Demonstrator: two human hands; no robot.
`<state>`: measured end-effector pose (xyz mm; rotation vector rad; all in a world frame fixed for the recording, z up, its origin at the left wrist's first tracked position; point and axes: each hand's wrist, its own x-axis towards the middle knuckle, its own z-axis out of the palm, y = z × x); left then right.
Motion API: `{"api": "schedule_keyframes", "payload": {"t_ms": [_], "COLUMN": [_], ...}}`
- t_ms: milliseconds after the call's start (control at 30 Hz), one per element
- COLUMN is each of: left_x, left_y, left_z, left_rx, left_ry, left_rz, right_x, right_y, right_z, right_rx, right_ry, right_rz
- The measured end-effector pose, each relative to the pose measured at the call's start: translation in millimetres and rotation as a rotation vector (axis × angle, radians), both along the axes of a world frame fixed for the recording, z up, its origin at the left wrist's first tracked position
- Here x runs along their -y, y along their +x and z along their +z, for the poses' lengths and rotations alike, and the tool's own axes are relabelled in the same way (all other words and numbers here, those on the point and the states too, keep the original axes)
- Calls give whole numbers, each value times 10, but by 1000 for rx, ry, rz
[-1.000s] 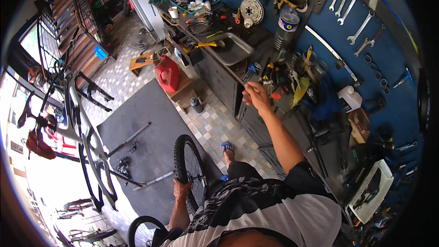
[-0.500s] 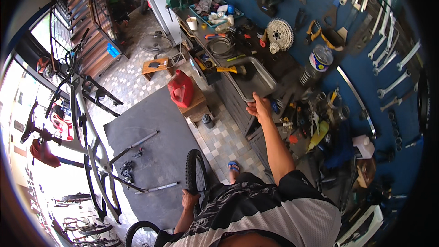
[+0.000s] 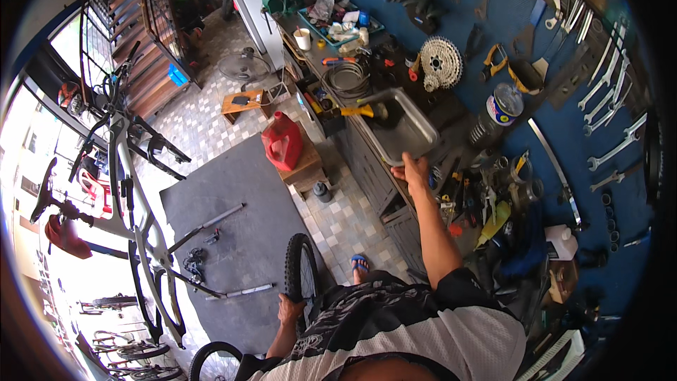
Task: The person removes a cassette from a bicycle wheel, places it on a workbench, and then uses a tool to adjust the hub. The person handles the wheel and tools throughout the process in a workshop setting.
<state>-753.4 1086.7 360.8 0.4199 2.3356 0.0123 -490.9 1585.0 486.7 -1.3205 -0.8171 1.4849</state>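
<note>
My left hand (image 3: 290,309) is closed on the knobbly black tyre of a bicycle wheel (image 3: 303,268), which stands upright beside my leg. My right arm reaches out to the workbench. There my right hand (image 3: 416,173) grips the near rim of a rectangular grey metal tray (image 3: 405,137), thumb on top; some of its fingers are hidden. A brush with a yellow handle (image 3: 357,111) lies across the tray's left side, its dark head inside.
A large cassette (image 3: 441,63) and coiled cable (image 3: 345,79) are on the bench beyond the tray. Wrenches (image 3: 610,141) hang on the blue wall. A red jerrycan (image 3: 282,142) stands on a wooden stool. A bicycle frame (image 3: 137,212) stands left, beside a dark mat (image 3: 218,240) with parts.
My right hand has shifted slightly right along the tray's rim, and its fingers have closed more. The view has turned a little. My left hand stays on the wheel.
</note>
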Motion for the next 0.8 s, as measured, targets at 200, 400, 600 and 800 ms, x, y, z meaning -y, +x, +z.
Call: {"api": "schedule_keyframes", "payload": {"t_ms": [200,400,600,800], "left_x": [-25,-44,-54,-111], "left_y": [-78,-174,-258,-234], "left_z": [-91,-83,-12,-27], "left_rx": [-28,-5,-7,-14], "left_ry": [6,-16,0,-8], "left_rz": [4,23,-2,-3], "right_x": [-616,-1013,-1027,-802], "right_y": [313,426,397,158], "right_z": [580,1566,1860,1197], "right_rx": [-27,18,41,-30], "right_ry": [93,170,198,161], "right_rz": [91,174,161,123]}}
